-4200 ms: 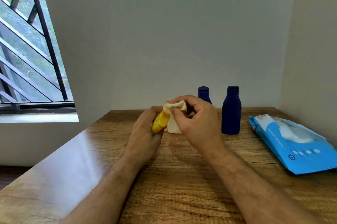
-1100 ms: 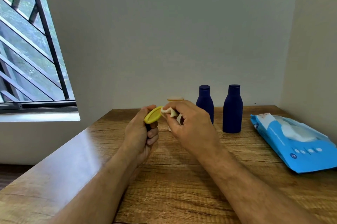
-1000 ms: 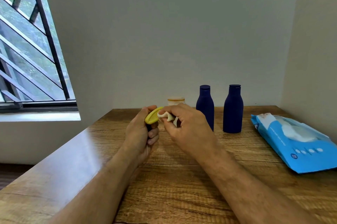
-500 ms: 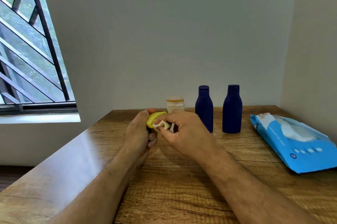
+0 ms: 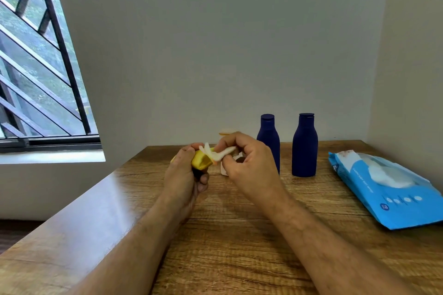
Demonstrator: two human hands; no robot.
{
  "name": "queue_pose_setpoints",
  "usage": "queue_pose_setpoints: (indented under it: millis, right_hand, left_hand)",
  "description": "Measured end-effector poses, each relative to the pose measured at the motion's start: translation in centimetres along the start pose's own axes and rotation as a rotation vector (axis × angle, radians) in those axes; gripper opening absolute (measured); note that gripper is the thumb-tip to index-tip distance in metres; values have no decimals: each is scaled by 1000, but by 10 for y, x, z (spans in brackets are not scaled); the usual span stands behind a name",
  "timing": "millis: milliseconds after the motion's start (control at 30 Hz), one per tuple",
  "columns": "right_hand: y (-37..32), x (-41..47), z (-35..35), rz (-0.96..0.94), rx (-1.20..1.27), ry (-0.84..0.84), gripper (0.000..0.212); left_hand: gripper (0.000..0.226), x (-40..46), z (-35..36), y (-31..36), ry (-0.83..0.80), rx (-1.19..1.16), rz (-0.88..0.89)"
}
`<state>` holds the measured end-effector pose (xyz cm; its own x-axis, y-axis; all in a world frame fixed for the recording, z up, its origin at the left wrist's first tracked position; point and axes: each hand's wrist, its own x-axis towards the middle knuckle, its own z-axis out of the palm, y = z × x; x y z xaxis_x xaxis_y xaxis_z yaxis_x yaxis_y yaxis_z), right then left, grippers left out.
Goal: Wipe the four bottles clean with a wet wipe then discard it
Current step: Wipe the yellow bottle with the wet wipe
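The wooden table stretched out under my forearms, with a barred window off to my left. At the table's right edge lay the blue pack of wet wipes, flat and well apart from my hands. Two dark blue bottles stood upright near the back wall, the right one clear in view, the left one partly hidden behind my right hand. A small cream bottle stood behind my knuckles, mostly covered. My left hand was wrapped round the yellow bottle, fingers curled tight on it, holding it tilted above the table. My right hand pinched the wet wipe between thumb and fingertips, and the wipe lay against the yellow bottle's end.
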<state>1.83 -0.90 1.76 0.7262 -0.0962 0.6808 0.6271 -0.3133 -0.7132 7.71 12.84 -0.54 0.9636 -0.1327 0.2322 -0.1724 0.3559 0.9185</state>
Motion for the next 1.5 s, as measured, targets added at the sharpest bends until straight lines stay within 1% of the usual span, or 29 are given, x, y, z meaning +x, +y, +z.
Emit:
queue_pose_setpoints:
  millis: [133,233,367,500,567,667,767,833,933,1100,1167,1267,1433,1500]
  right_hand:
    - [5,2,1,14,-100,-40,31]
    - [7,0,1,-6,-145,-55,30]
    - [6,-2,1,4,-190,-48,19]
    - [6,0,2,0,-179,44,5]
    - [6,2,1,36,-200,73,10]
    - [5,3,1,36,-191,47,24]
    - [4,2,1,1,-187,78,18]
    - [5,3,1,-2,-200,122,13]
    - [6,3,1,-37,-223,151,13]
    - [4,-4,6,-100,-268,-54,20]
    - [3,-4,7,-133,-288,-98,19]
    - [3,-3,5,-126,-287,-73,15]
    - [5,3,-1,-56,-246,69,12]
    - [5,3,-2,-68,-252,73,13]
  left_hand:
    - [29,0,0,1,35,-66,-5]
    - [28,1,1,1,50,-62,6]
    - [28,-2,2,3,50,-60,12]
    - [26,-3,3,5,93,-53,103]
    - [25,-2,4,6,112,-57,156]
    - [26,-3,4,6,89,-13,198]
    - [26,-7,5,4,17,52,213]
    - [25,-8,7,4,-25,53,205]
    - [24,-7,8,3,-38,32,185]
    - [22,-5,8,4,8,-64,165]
    - [22,-5,8,5,25,-94,152]
    - [21,-5,7,4,-25,-115,125]
    - [17,-6,7,5,-67,-153,91]
    - [17,-5,6,4,-81,-180,76]
